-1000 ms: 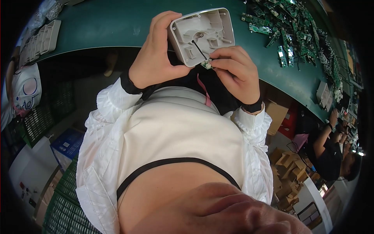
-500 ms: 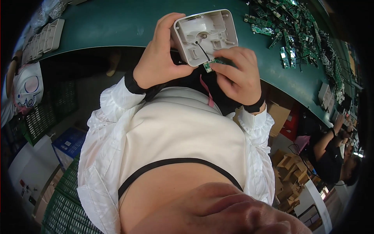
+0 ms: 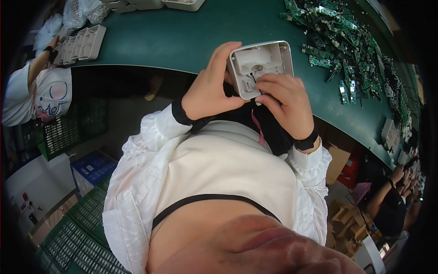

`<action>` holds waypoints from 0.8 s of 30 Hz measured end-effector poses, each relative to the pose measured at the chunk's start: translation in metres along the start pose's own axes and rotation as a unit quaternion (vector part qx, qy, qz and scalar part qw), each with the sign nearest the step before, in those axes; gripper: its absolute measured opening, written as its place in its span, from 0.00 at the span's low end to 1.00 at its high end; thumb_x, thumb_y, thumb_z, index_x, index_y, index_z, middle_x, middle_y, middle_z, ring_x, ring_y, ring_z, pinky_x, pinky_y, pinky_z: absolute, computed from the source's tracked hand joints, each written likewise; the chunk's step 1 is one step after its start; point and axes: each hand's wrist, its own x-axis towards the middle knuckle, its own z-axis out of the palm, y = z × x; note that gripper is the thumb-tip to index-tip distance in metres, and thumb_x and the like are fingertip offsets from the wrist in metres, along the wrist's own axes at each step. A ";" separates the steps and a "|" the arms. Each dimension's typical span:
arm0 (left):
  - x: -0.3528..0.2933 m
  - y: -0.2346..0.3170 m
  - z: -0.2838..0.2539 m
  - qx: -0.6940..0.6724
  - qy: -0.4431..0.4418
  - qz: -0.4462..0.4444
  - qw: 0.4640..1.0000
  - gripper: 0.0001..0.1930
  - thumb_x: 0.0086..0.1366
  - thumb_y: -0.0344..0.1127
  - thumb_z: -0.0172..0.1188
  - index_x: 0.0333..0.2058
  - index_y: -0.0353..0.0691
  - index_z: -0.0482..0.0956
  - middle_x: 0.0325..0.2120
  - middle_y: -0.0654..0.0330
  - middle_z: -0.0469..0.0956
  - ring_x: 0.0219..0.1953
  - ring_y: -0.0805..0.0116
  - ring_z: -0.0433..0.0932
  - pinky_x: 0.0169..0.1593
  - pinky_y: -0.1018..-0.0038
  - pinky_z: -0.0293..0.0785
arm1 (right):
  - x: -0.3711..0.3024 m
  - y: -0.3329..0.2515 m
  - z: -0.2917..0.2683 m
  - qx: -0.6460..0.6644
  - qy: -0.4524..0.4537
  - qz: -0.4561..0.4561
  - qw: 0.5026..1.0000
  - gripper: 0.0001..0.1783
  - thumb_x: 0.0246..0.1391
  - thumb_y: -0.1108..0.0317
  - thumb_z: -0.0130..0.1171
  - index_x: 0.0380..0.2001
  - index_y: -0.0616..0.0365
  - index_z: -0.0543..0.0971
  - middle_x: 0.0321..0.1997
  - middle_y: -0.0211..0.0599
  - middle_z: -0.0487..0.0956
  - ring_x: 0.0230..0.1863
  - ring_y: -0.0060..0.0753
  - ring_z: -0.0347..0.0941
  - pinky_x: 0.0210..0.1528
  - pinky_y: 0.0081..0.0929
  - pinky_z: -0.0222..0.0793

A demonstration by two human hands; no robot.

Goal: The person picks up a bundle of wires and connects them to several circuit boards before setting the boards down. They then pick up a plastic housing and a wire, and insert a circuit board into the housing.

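Observation:
My left hand (image 3: pixel 205 93) grips a white plastic housing (image 3: pixel 246 58) by its left side, thumb along the lower edge and fingers up the far side. The open face of the housing is toward me, showing ribs, screw posts and a round recess. A thin black cable (image 3: pixel 254 78) comes out of a hole inside it. The fingers of my right hand (image 3: pixel 292 102) are pinched at the lower right edge of the housing, around a small circuit board (image 3: pixel 258 103) at the cable's end. Most of that board is hidden by the fingers.
A heap of green circuit boards (image 3: pixel 351 55) covers the right of the green table (image 3: pixel 182 36). White housings (image 3: pixel 84 45) stand at the left, with more at the far edge. Co-workers sit at both sides. Green crates (image 3: pixel 73 233) and cardboard (image 3: pixel 349 223) lie below.
The housing and both hands now appear further right and lower, as the whole view has shifted. My right fingers have moved in over the housing's edge, covering most of the circuit board.

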 end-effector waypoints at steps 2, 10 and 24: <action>0.000 0.003 -0.002 -0.002 -0.006 -0.015 1.000 0.53 0.48 0.29 0.77 0.70 0.41 0.53 0.66 0.48 0.58 0.42 0.56 0.84 0.46 0.66 0.83 | 0.003 0.003 0.000 -0.010 -0.008 -0.026 1.000 0.09 0.47 0.71 0.72 0.34 0.54 0.86 0.40 0.31 0.85 0.44 0.41 0.77 0.47 0.36 0.66; 0.020 0.027 -0.035 -0.015 -0.105 -0.038 0.994 0.52 0.51 0.34 0.79 0.70 0.40 0.56 0.66 0.48 0.62 0.43 0.59 0.84 0.47 0.69 0.81 | -0.004 -0.002 -0.025 -0.065 -0.020 -0.077 0.995 0.11 0.45 0.72 0.72 0.35 0.54 0.86 0.37 0.28 0.85 0.39 0.38 0.78 0.41 0.34 0.67; 0.102 -0.030 -0.122 0.593 0.123 0.127 0.785 0.28 0.64 0.49 0.69 0.57 0.38 0.76 0.59 0.50 0.76 0.58 0.46 0.76 0.57 0.54 0.73 | -0.205 0.095 -0.215 -0.311 0.142 0.232 0.910 0.08 0.59 0.70 0.66 0.41 0.56 0.86 0.41 0.39 0.86 0.40 0.40 0.84 0.43 0.29 0.77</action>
